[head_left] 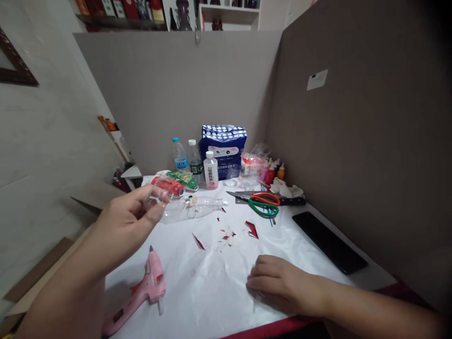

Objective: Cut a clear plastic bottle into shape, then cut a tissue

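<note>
My left hand (130, 221), raised over the left part of the table, pinches a clear plastic piece (152, 194) between thumb and fingers. Just beyond it a clear plastic bottle (203, 205) lies on its side, its neck pointing right. Below that hand rests a pink glue gun (153, 278), nozzle away from me. At the near right, my right hand (278, 282) lies low on the white cloth (197, 301), fingers curled together. A thin clear edge shows under it; what it holds is hidden. Red scraps (252, 230) lie scattered between the hands.
Orange-and-green-handled scissors (263, 205) lie over a black-handled knife (293, 201). A black phone (328, 242) is at right. Upright bottles (211, 172), a blue package (224, 146) and paint bottles (280, 172) stand at the back. Grey panels (176, 80) enclose the back and right.
</note>
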Motion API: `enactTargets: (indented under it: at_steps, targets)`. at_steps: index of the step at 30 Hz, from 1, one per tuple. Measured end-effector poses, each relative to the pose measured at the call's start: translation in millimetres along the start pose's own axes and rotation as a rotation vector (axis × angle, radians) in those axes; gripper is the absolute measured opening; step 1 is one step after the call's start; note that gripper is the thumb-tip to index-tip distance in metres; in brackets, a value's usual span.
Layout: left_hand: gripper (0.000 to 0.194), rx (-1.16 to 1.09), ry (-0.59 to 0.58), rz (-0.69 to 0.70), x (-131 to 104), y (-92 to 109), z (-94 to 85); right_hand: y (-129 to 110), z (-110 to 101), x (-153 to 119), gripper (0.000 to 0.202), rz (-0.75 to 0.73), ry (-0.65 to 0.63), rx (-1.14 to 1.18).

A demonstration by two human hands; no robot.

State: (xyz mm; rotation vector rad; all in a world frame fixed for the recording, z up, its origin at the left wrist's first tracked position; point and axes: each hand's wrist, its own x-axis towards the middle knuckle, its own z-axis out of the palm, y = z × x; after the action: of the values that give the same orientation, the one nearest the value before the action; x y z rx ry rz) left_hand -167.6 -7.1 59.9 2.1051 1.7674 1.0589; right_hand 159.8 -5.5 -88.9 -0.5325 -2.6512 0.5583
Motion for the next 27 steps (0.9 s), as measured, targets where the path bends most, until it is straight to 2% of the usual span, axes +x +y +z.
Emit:
enactTargets:
  at_steps: [3, 7, 10, 12, 15, 19, 23, 27]
  targets:
    - [0.010, -0.006, 0.004, 0.010, 2, 0, 2.2, 25, -8, 14, 0.022, 0.144, 0.099, -0.089]
    - [0.012, 0.015, 0.003, 0.002, 5, 1, 5.5, 80, -18, 78, 0.029, 0.350, 0.273, -0.202]
    - [0.013, 0.025, 0.002, -0.015, 6, -1, 5.8, 107, -18, 119, 0.031, 0.410, 0.258, -0.268]
    - [0.013, 0.033, 0.008, -0.036, 7, -5, 4.3, 110, -14, 128, 0.028, 0.431, 0.211, -0.301]
    - [0.014, 0.043, 0.027, -0.064, 10, -14, 1.5, 99, -8, 110, 0.025, 0.427, 0.144, -0.345]
    - [0.016, 0.066, 0.048, -0.046, 16, -21, 3.9, 68, -1, 57, 0.015, 0.373, 0.083, -0.391]
    - [0.016, 0.135, 0.027, -0.037, 18, -14, 12.7, 36, 0, 10, 0.018, 0.346, 0.059, -0.375]
    - [0.018, 0.217, -0.009, -0.051, 18, -4, 17.8, 5, 1, -25, 0.015, 0.374, 0.099, -0.341]
